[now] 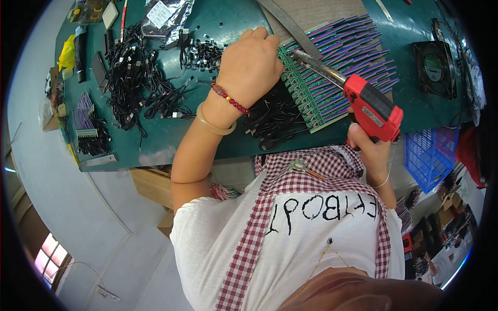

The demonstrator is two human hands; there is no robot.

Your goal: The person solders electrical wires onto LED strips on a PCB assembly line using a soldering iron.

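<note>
My right hand [369, 150] is wrapped round the handle of a red and black soldering gun [371, 106]. Its metal tip points left and rests at or just above the upper left edge of a green circuit board panel [301, 101]; contact is hard to make out. Rows of purple, blue and black wires [355, 57] run rightward across the panel. At that same edge my left hand [254, 62] is closed, back of the hand upward, its fingertips hidden. Whatever it pinches does not show. Black cables [275, 116] lie beside the panel, below my left hand.
A curved-looking metal strip [293, 26] crosses the panel's far end. Black cable piles [129, 83], small black connectors [205, 54] and a plastic bag [166, 20] lie left on the green table. Rightward stand a fan [434, 70] and, below table level, a blue basket [430, 158].
</note>
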